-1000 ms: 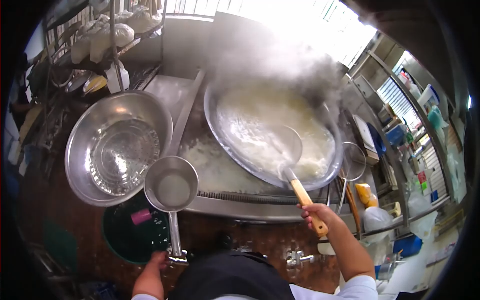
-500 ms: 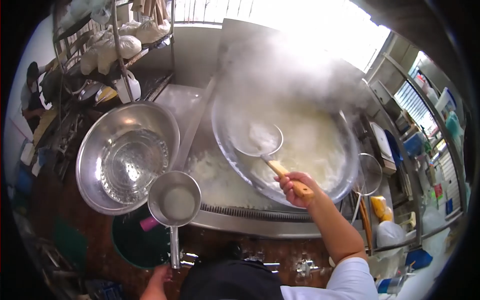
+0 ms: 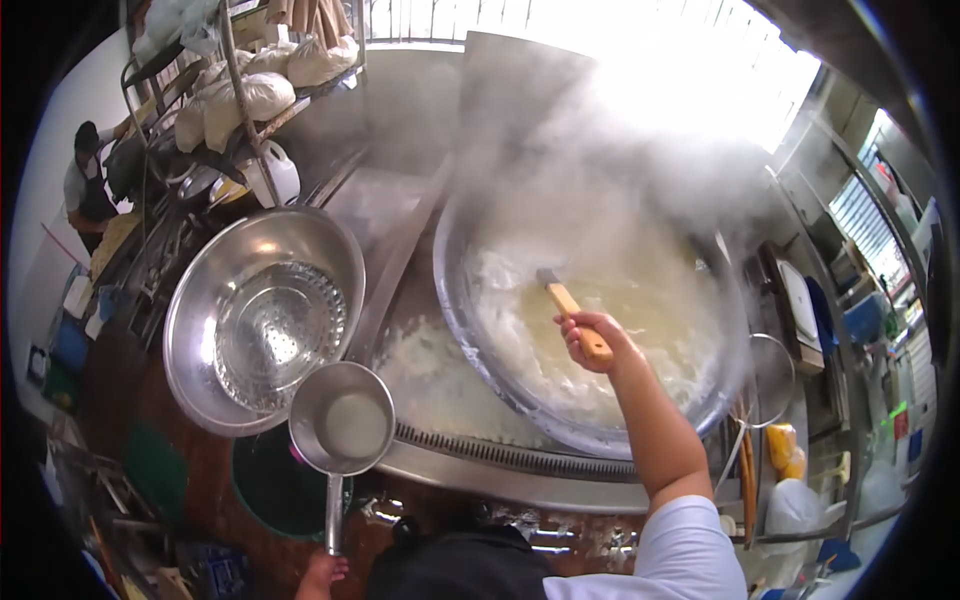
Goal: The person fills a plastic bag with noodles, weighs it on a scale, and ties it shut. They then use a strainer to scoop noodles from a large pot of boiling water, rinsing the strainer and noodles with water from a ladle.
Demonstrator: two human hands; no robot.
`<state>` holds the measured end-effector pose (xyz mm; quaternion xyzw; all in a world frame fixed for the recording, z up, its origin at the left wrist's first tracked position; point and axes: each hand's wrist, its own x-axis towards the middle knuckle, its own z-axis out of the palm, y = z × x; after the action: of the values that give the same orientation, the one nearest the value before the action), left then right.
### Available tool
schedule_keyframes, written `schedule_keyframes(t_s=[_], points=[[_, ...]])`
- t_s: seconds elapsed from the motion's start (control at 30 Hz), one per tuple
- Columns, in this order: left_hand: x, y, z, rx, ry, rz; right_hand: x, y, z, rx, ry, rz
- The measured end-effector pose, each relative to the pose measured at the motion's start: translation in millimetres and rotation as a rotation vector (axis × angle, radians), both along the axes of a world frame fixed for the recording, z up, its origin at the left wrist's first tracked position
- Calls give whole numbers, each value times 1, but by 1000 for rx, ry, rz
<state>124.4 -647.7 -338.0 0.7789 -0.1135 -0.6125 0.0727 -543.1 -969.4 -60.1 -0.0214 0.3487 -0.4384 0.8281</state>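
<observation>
My right hand (image 3: pixel 592 340) is closed around the wooden handle of a skimmer (image 3: pixel 563 297), over a wide metal wok (image 3: pixel 452 270). The skimmer's round head is hidden under the pale, foamy liquid (image 3: pixel 640 320). At the lower left, my left hand (image 3: pixel 323 572) is closed at the end of a metal saucepan's (image 3: pixel 342 418) long handle. That saucepan holds some cloudy liquid and overlaps the rim of a large steel bowl (image 3: pixel 190 350) in this view. Clear water (image 3: pixel 280 335) lies in the bowl.
Thick steam (image 3: pixel 640 150) rises over the wok. Below the saucepan stands a dark green tub (image 3: pixel 265 490). To the right are a mesh strainer (image 3: pixel 770 380) and crowded shelving. Filled bags (image 3: pixel 250 105) sit on a rack at the upper left, with another person (image 3: pixel 92 185) beyond.
The skimmer's head, earlier visible with white foam in it, has gone down into the liquid. The saucepan has shifted slightly down and left, and the whole view has moved a little.
</observation>
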Motion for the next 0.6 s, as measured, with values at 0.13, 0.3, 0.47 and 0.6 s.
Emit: schedule_keyframes(t_s=[0.13, 0.3, 0.47, 0.6], points=[[-6, -10, -5, -23, 17, 12, -22, 4, -23, -67, 366, 57], [-3, -9, -7, -90, 20, -57, -51, 38, -25, -162, 723, 207], [17, -26, -4, -16, 39, -69, -43, 99, 13, -139, 727, 269], [21, -46, -3, -26, -44, -238, -15, 156, 52, -133, 677, 270]])
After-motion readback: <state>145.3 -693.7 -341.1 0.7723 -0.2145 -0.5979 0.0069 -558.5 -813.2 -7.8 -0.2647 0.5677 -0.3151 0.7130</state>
